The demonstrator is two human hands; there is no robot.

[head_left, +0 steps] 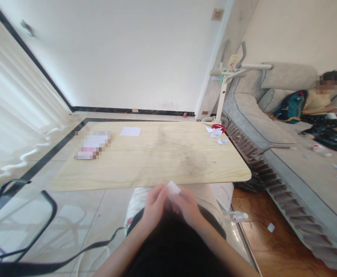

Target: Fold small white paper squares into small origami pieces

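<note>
A small white piece of paper (174,187), folded or cut small, is held up between my two hands just in front of the table's near edge. My left hand (156,198) has its fingers closed at the paper's left side. From the other side, my right hand (188,204) grips the paper's lower right part. The fingertips are partly hidden behind the hands and blurred. On the wooden table (145,165), a flat white sheet of paper (130,131) lies near the far edge. Folded white paper pieces (215,132) lie at the far right, beside a red-handled object (220,127), probably scissors.
A pinkish-white packet, pixelated (93,145), lies on the table's left. To the right stand a grey sofa (274,119) with a person (319,100) on it and a white exercise-machine frame (222,96). A plastic bottle (239,216) is low at right; a black metal frame (51,207) is at left.
</note>
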